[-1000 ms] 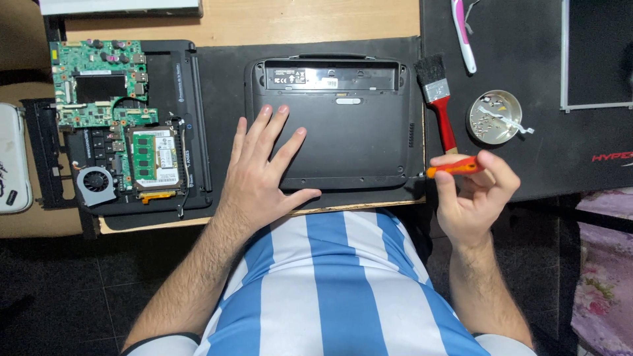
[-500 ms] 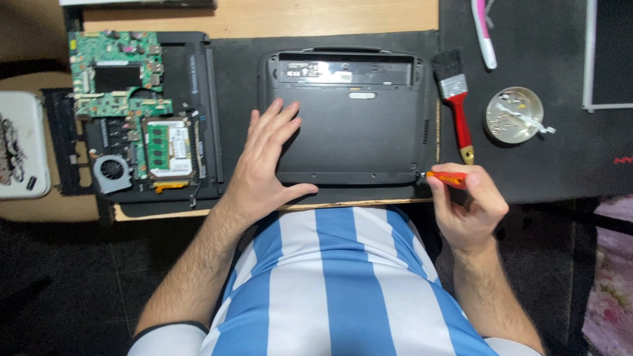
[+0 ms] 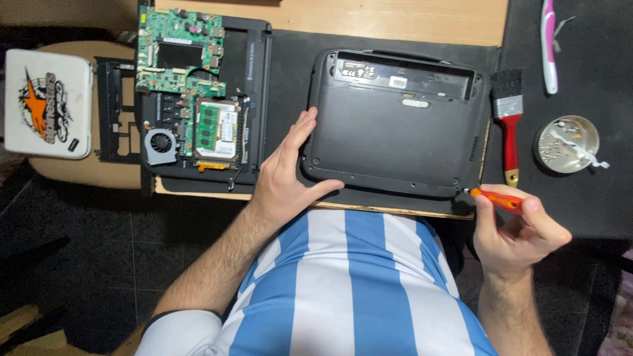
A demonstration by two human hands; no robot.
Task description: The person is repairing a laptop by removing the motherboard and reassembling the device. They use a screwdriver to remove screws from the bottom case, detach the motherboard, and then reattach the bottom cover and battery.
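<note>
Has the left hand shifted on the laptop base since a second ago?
Yes. The left hand has slid toward the left edge of the black laptop base; earlier it lay flat further in on the panel.

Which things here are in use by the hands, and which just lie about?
In use: laptop base, steadied by the left hand; orange screwdriver in the right hand, tip at the base's corner.

Lying about: circuit board, fan, paintbrush, screw dish, toothbrush, white case.
</note>
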